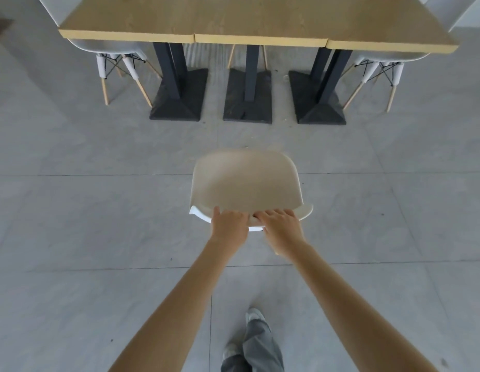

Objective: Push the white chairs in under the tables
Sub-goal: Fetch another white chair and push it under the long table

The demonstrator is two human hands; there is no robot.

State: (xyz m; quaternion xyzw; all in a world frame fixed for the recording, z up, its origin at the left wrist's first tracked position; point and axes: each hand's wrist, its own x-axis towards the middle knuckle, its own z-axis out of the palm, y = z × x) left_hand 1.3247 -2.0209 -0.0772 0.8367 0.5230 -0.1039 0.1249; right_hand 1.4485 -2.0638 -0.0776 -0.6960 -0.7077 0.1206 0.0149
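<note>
1. Left hand (228, 224) is curled over the top edge of the white chair's (246, 183) backrest, fingers folded over the rim and gripping it.
2. Right hand (280, 224) grips the same rim just beside the left, fingers wrapped over the edge (the two hands nearly touch at the middle of the backrest).
3. Both bare forearms reach forward from the bottom of the view to the chair.
4. That chair stands on the grey tiled floor (72, 210), seat facing the desk (260, 17), well apart from it and roughly in line with the middle black pedestal (248, 95).
5. Wooden desk tops run edge to edge in a row, carried by three black pedestals with square bases.
6. At the left end a second white chair (112, 49) sits tucked under the desk; a third (381, 60) is tucked in at the right end, both on pale wooden legs.
7. Below the arms, a grey trouser leg (260, 347) and a light shoe (255, 315) show on the floor.
</note>
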